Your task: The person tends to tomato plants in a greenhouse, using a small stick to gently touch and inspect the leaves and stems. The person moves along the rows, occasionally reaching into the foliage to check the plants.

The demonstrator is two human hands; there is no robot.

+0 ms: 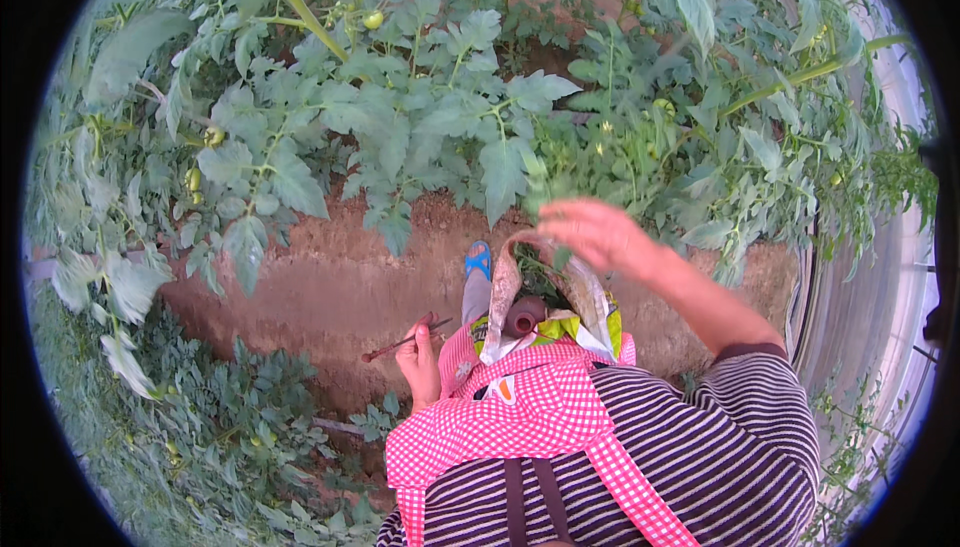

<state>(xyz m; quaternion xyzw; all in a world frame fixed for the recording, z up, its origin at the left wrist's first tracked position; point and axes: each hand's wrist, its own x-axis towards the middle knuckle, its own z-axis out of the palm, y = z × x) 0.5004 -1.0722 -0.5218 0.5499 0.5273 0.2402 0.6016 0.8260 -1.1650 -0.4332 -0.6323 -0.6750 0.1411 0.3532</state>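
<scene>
My right hand (pixel 604 239) is stretched forward above an open bag (pixel 506 277) at my waist; blurred green leaf matter (pixel 547 187) is at its fingertips, and whether they grip it I cannot tell. In my left hand (pixel 420 359), low and left of the bag, is a thin dark stick (pixel 390 349) with a thicker end, held between thumb and fingers. Cut green shoots (pixel 534 269) lie inside the bag. A dark round bottle or pot with an open neck (pixel 525 318) sits at the bag's near side, against my pink checked apron (pixel 540 404).
Leafy tomato plants (pixel 420 104) with green tomatoes (pixel 373 19) fill the area ahead, their leaves close to my right hand. More plants (pixel 247 427) grow at lower left. A bare soil path (pixel 315 284) runs between them. Plastic sheeting (pixel 862 262) curves along the right.
</scene>
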